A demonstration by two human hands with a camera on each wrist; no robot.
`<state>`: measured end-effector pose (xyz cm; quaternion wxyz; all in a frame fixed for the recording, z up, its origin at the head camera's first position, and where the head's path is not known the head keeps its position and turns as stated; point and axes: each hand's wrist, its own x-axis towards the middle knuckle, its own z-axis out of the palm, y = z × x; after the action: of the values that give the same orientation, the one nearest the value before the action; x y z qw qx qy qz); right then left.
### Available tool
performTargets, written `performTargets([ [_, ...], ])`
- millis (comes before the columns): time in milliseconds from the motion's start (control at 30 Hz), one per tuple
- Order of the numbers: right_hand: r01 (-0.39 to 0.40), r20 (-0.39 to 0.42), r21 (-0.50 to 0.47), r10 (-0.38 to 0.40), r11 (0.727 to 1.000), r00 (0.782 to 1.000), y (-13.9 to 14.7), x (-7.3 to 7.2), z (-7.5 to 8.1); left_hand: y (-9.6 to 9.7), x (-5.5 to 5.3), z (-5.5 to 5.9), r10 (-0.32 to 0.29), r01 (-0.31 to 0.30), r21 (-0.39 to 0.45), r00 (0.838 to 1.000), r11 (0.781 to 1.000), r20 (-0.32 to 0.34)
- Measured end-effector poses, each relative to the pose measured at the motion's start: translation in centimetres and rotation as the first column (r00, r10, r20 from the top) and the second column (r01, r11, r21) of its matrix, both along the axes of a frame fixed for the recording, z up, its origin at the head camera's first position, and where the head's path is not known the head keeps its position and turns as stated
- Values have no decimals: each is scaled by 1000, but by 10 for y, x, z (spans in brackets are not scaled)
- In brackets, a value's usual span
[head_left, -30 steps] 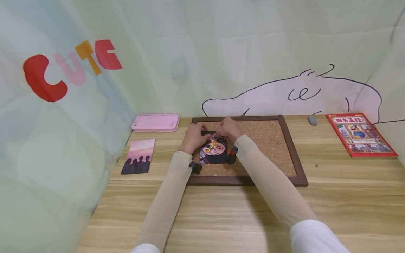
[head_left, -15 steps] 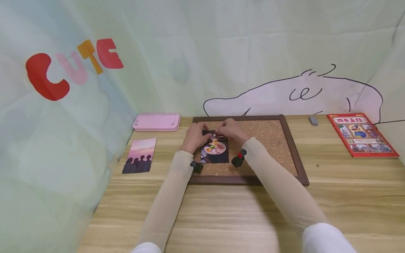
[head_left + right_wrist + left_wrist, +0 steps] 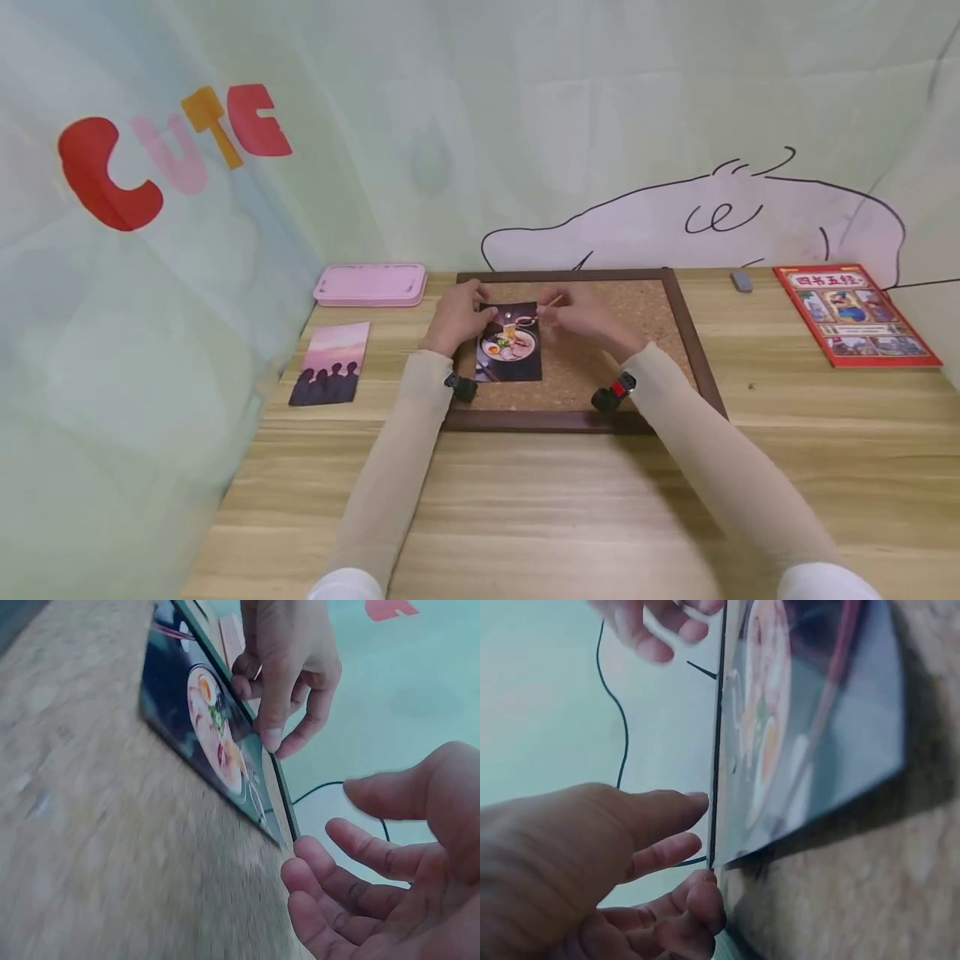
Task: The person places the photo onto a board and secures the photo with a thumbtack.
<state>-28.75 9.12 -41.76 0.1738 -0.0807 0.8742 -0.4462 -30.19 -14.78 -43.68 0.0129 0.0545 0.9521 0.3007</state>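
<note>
A photo card of a ramen bowl point(image 3: 510, 346) lies on the left part of a cork board point(image 3: 600, 333) with a dark brown frame. Near its top edge sits a small shiny dot point(image 3: 508, 316), like a pin head. My left hand point(image 3: 457, 318) is at the card's upper left corner, thumb by the edge and fingers relaxed toward the frame. My right hand point(image 3: 588, 318) hovers over the cork beside the card's upper right corner. In the right wrist view the right hand's fingers point(image 3: 352, 889) are loosely bent, with nothing held. The card's lower edge stands slightly off the cork.
Another photo card point(image 3: 330, 364), with silhouettes under a pink sky, lies left of the board. Behind it is a pink pencil case point(image 3: 371, 285). A grey eraser point(image 3: 741, 282) and a red book point(image 3: 857, 315) lie to the right. Fabric walls border the wooden table point(image 3: 525, 508).
My right hand has moved right, away from the card's top edge, uncovering its upper right corner and the shiny dot. My left hand stays at the upper left corner.
</note>
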Motion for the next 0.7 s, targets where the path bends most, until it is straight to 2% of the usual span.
performTargets([
  [167, 4, -95, 33, -1, 999, 996, 22, 13, -1, -5, 3, 2, 0, 0, 3, 1000, 1000, 8],
  [433, 22, -107, -4, -22, 1000, 994, 57, 31, -1, -29, 19, 9, 2, -2, 5, 1000, 1000, -21],
  [600, 35, -159, 55, -26, 998, 987, 79, 40, 3, -45, 30, 16, -1, 1, -35, 1000, 999, -15],
  [700, 57, -177, 98, -38, 994, 983, 91, 46, 6, -55, 36, 22, -4, 2, -62, 999, 998, -34],
])
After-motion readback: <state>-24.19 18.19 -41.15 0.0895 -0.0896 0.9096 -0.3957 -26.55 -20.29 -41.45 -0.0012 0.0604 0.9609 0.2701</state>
